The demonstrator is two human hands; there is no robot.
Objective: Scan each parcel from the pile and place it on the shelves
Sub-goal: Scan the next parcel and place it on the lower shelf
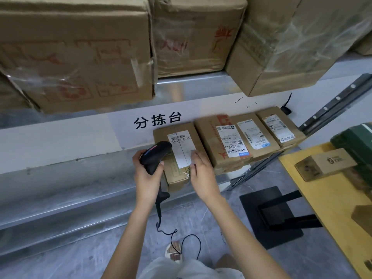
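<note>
A brown cardboard parcel (179, 174) with a white label lies on the lower shelf (60, 178), beside three more labelled parcels (249, 137) to its right. My left hand (148, 176) grips a black corded barcode scanner (155, 155), whose head sits over the parcel's left side near the label. My right hand (201, 172) rests on the parcel's right edge, fingers on the label.
Large taped cartons (80, 57) fill the upper shelf overhead. A yellow table (326, 202) at the right carries a small brown box (324, 164) and a green box (356, 141). A black stand base (269, 216) sits on the floor. The scanner cable (177, 236) hangs down.
</note>
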